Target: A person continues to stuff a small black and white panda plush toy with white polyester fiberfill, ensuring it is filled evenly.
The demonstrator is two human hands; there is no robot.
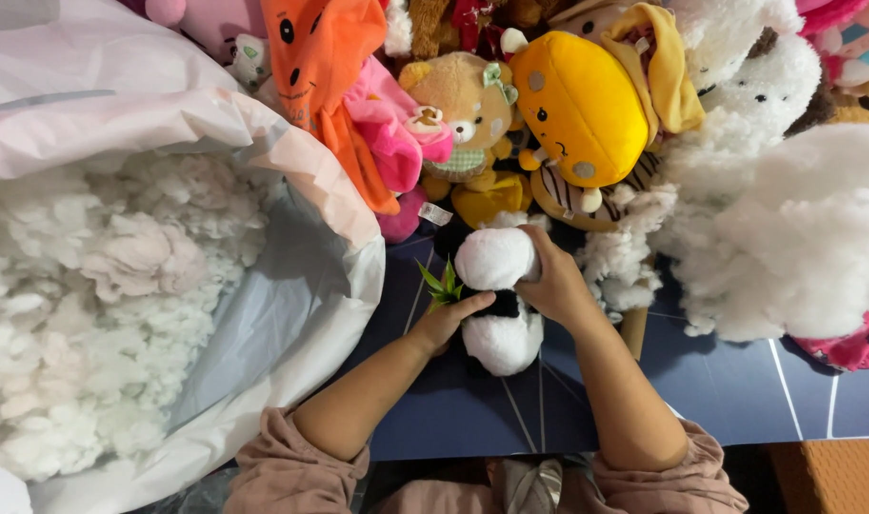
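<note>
A black-and-white panda plush toy (496, 262) with a small green leaf sprig at its side lies on a dark blue mat (739, 390) in front of me. My left hand (446, 322) grips its middle from the left, next to the leaves. From the right, my right hand (552, 282) wraps around the toy's white head and black neck. Both forearms come up from the bottom edge in rolled pink sleeves.
A big clear plastic bag (291, 314) full of white fibre stuffing (101, 305) fills the left side. A heap of loose white stuffing (787, 238) lies at the right. Several plush toys crowd the back: an orange one (320, 67), a tan bear (468, 105), a yellow round one (577, 100).
</note>
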